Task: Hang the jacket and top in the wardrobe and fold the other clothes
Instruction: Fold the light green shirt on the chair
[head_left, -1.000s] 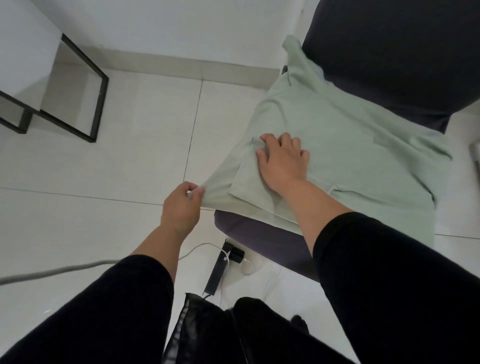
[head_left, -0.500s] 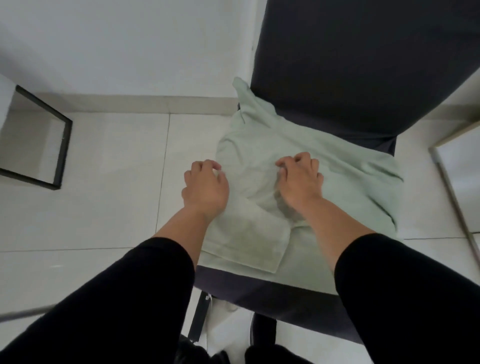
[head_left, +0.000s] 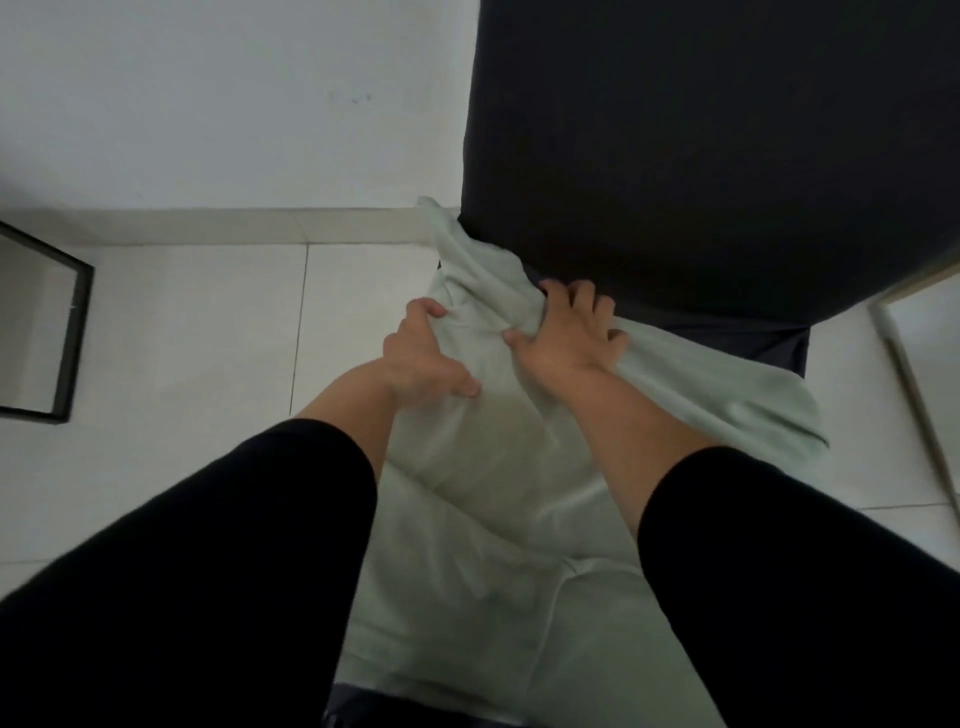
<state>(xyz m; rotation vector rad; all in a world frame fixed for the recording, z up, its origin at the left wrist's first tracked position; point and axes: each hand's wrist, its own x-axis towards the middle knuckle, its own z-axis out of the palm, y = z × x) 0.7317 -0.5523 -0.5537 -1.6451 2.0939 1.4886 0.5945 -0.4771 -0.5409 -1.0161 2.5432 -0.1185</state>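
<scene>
The pale green garment (head_left: 498, 519) is lying on the dark chair (head_left: 727, 156), with its long axis running from the near edge of the seat away toward the chair back, and its far end is pointing up and left, past the corner of the backrest. The left hand (head_left: 423, 358) is gripping the left edge of the cloth, thumb on top. The right hand (head_left: 569, 332) is gathering a bunch of the fabric near the backrest, with fingers curled into it. Half a second ago both hands were lying more in the middle of the garment; now they are reaching further, and the cloth there is bunching up.
</scene>
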